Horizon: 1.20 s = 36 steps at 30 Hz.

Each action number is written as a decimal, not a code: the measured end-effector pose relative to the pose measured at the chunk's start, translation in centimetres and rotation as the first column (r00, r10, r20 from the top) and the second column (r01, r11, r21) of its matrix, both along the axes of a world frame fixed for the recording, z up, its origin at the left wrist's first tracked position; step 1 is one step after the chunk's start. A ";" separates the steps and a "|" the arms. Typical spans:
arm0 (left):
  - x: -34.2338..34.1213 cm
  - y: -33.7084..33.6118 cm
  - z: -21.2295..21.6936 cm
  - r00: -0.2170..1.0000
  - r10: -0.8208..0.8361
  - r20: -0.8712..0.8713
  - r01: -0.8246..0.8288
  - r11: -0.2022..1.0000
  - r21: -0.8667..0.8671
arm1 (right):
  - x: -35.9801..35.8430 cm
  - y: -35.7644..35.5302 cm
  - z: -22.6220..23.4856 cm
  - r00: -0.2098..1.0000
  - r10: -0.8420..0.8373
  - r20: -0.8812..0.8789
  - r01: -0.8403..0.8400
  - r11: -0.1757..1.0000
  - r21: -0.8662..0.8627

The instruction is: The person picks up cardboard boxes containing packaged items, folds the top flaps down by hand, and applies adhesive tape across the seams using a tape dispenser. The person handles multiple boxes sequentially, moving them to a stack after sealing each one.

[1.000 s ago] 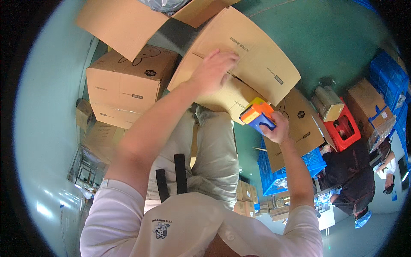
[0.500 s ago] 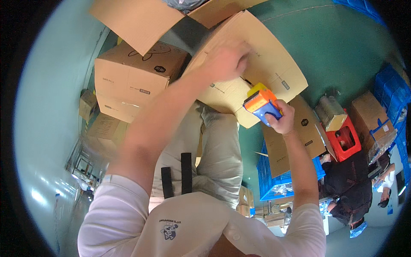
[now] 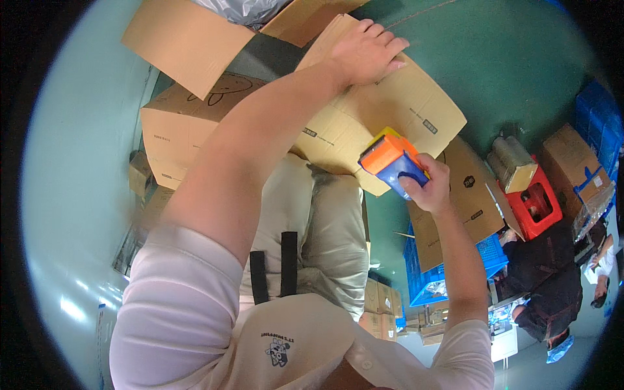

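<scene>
The left hand [image 3: 370, 54] lay loosely open on the box [image 3: 416, 97], near its far edge, the fingers a little apart. The right hand [image 3: 429, 187] was closed around the tape dispenser [image 3: 394, 162], over the box's right part; whether these 2 touched, I could not tell.

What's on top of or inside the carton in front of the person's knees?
The left hand lies across its far edge; the right hand holds a tape dispenser by its right side. Cardboard flaps hide any contents.
</scene>
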State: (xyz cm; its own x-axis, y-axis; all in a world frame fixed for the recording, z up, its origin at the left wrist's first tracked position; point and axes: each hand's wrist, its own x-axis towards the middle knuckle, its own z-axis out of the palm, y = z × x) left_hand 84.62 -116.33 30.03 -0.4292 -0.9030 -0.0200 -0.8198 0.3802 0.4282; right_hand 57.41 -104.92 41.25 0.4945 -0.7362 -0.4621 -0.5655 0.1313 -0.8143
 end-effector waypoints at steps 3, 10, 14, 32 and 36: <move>0.2 0.5 0.5 0.998 -0.017 0.056 0.016 1.000 0.006 | 0.1 0.0 -0.8 1.000 -0.019 -0.007 0.019 0.999 0.035; 1.2 8.3 0.8 1.000 -0.008 -0.016 0.008 1.000 -0.005 | 0.0 0.6 -1.9 1.000 -0.009 0.017 0.010 0.999 -0.046; 1.6 10.3 0.5 1.000 -0.007 0.024 0.007 1.000 -0.025 | 0.5 0.4 -1.2 1.000 -0.004 0.000 0.004 0.999 -0.039; 6.0 13.8 8.7 0.440 0.856 -0.272 0.441 0.058 0.896 | 2.5 0.3 -2.1 0.998 0.008 0.064 -0.004 0.998 -0.060; 5.1 14.3 7.7 0.388 0.869 -0.307 0.460 0.106 0.882 | 2.5 0.3 -1.9 0.999 0.007 0.051 -0.007 1.000 -0.006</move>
State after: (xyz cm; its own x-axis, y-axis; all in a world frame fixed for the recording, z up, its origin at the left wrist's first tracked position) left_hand 89.68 -102.00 37.74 -0.5975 -0.4593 -0.6573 0.1985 -0.8789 0.4337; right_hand 59.87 -104.59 39.33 0.5223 -0.7354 -0.4318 -0.5243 0.1224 -0.8427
